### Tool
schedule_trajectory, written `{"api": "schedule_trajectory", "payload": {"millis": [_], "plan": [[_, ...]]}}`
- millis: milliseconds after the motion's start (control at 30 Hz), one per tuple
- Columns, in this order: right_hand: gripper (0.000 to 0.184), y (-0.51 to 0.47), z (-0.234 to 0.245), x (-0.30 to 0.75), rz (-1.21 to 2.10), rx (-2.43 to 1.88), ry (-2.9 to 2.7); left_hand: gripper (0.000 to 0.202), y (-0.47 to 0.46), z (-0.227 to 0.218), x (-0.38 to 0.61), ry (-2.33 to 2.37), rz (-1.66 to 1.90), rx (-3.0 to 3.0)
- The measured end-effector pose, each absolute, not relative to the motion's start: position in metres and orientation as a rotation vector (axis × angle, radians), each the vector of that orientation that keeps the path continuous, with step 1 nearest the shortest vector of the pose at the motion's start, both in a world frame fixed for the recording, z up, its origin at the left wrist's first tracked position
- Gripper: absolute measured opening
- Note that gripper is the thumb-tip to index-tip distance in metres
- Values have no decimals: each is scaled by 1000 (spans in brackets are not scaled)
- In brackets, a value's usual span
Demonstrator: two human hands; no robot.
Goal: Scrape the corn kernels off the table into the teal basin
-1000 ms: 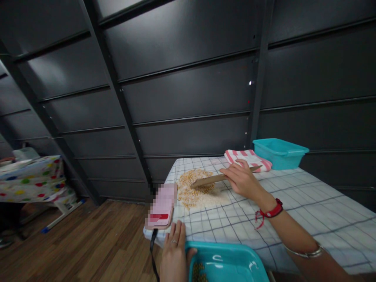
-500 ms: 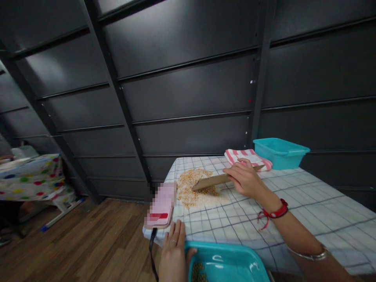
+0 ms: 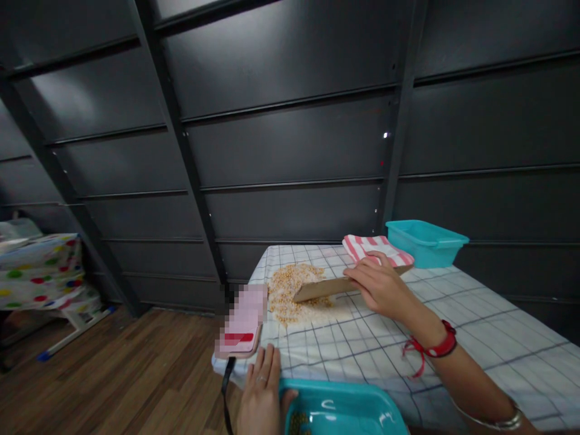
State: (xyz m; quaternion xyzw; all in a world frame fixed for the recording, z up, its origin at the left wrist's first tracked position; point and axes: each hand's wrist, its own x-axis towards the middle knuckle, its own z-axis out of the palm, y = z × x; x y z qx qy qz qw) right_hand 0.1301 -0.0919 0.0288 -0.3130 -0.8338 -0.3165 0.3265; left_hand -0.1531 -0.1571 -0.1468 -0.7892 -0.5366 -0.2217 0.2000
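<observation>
My right hand point(image 3: 379, 287) grips a brown cardboard strip point(image 3: 324, 288) whose far end rests against a pile of yellow grains point(image 3: 290, 291) mixed with white grains on the checked tablecloth point(image 3: 453, 320). A red band and a metal bangle circle that arm. At the near table edge my left hand point(image 3: 260, 397) holds the rim of a teal tray point(image 3: 344, 411), fingers along its left side. Some yellow grains lie inside the tray.
A pink phone point(image 3: 241, 322) with a black cord lies at the table's left edge. A red-striped cloth point(image 3: 376, 249) and a second teal tub point(image 3: 426, 241) sit at the far end. Dark metal wall behind; a dotted-cloth table point(image 3: 40, 272) stands left.
My right hand has drawn the cardboard strip slightly nearer across the grain pile. The view has shifted a little; my left hand stays on the tray.
</observation>
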Motion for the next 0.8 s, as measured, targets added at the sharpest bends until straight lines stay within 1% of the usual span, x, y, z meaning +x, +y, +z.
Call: {"api": "schedule_trajectory", "payload": {"millis": [133, 367, 533, 800], "plan": [[18, -98, 33, 135, -827, -820, -2182, 47, -160, -144, -149, -1561, -629, -2204], [19, -96, 29, 138, -886, -924, -2109, 46, -161, -144, -149, -1599, -630, -2213], [20, -100, 26, 141, -927, -986, -2109, 48, -160, -143, -150, -1605, -669, -2214], [22, -122, 29, 139, -915, -925, -2208, 45, -163, -139, -149, -1528, -669, -2172]]}}
